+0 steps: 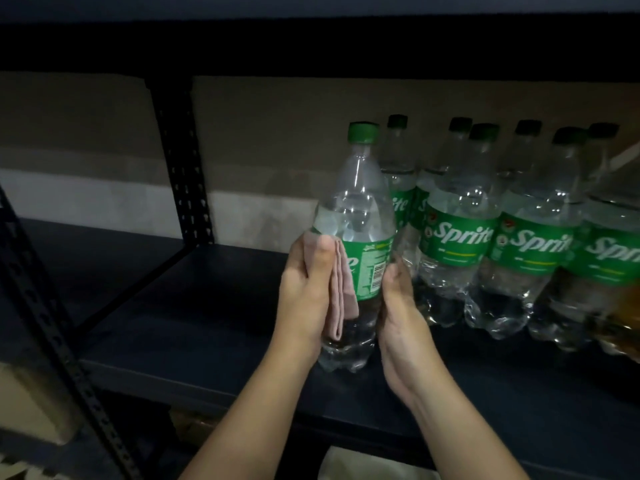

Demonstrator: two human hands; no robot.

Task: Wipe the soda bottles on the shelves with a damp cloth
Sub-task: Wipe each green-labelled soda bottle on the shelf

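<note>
1 soda bottle is being wiped at this moment. It stands on the dark shelf, just left of the rest of the row, and is held between both hands. A folded pink cloth is pressed against its left side, over the green label, by the left hand, whose thumb lies across the cloth and whose fingers appear curled round the bottle behind it. The bottle's right side is braced by the right hand; its fingers reach behind the bottle and are mostly hidden, so a full grasp cannot be confirmed, though a curl round the bottle is judged likely.

The step in hand is judged to be the wiping of the body of this bottle. The next move would call for the cloth to be drawn round or up toward the green cap, while the bottle is kept steady or turned by the right hand.

Counted: 1 bottle in hand; at least 7 other bottles are seen by their caps in the row to the right, and the edge of the frame may hide more. 1 cloth is seen, and 2 hands.
</note>
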